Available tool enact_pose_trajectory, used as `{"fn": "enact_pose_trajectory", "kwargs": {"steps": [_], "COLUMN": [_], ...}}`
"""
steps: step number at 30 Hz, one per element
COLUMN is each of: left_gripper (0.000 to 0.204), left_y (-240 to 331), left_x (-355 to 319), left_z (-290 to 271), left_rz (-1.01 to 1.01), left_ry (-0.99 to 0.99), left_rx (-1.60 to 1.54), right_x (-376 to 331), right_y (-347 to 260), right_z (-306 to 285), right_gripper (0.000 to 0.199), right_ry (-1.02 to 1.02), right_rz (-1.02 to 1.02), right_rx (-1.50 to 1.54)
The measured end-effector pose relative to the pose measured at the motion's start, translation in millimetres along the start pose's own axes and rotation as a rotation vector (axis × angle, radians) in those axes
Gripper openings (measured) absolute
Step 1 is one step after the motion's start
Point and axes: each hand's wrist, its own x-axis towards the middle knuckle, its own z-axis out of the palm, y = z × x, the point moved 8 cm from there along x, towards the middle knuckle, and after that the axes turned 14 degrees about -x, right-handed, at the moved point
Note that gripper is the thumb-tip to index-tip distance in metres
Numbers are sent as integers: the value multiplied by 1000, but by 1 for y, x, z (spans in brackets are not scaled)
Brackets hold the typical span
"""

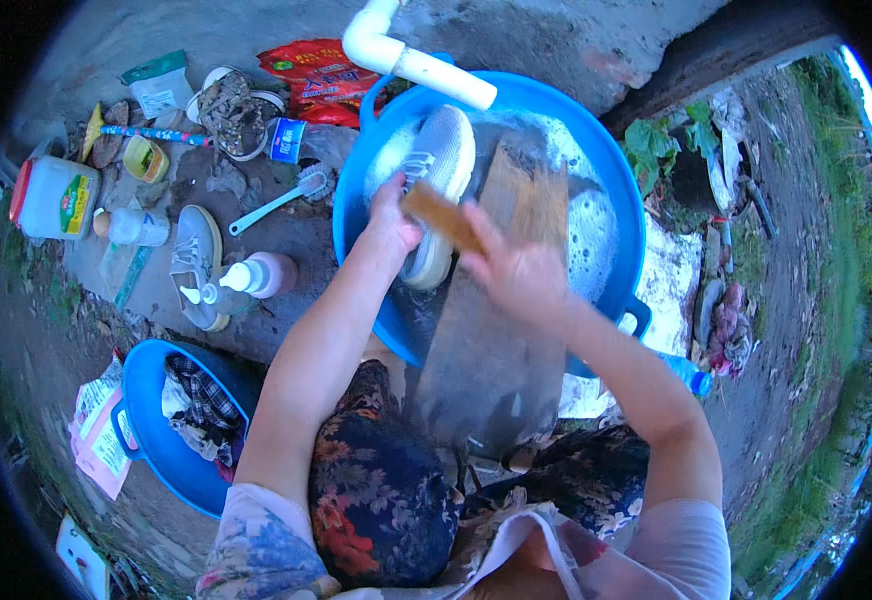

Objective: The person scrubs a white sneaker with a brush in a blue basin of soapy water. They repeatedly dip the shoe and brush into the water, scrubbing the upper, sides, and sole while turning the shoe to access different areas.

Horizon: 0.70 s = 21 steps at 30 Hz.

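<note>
My left hand (393, 215) grips a grey sneaker (446, 150) with a white sole and laces, held up over a large blue basin (640, 240) of sudsy water. A wooden scrubbing brush (440, 217) is in my right hand (518, 272), its fingers closed round one end. The brush lies across the middle of the sneaker; its bristles are hidden. Beneath my right hand a wooden board (491, 345) slants from inside the basin over its near rim towards my knees. White foam (591, 235) floats on the water at the right.
A white pipe (436, 75) juts over the basin's far rim. On the left are a second grey sneaker (196, 262), a pump bottle (266, 275), a pale blue brush (281, 200) and a white tub (59, 198). Clothes fill a smaller blue basin (161, 450).
</note>
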Motion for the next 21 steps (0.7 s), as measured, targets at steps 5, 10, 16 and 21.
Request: {"fn": "enact_pose_trajectory", "kwargs": {"steps": [5,10,16,21], "left_gripper": [35,33,26,26], "left_y": [-6,-4,-8,-4], "left_x": [7,2,14,15], "left_z": [12,7,7,0], "left_rz": [-18,33,85,68], "left_ry": [-138,-150,-154,-147], "left_rx": [65,126,209,150], "right_x": [41,17,49,6], "right_y": [45,29,65,47], "right_z": [17,13,16,15], "right_gripper": [61,59,59,58], "right_ry": [-156,-18,-237,-233], "right_rz": [285,191,466,412], "right_rx": [-19,-43,58,114]}}
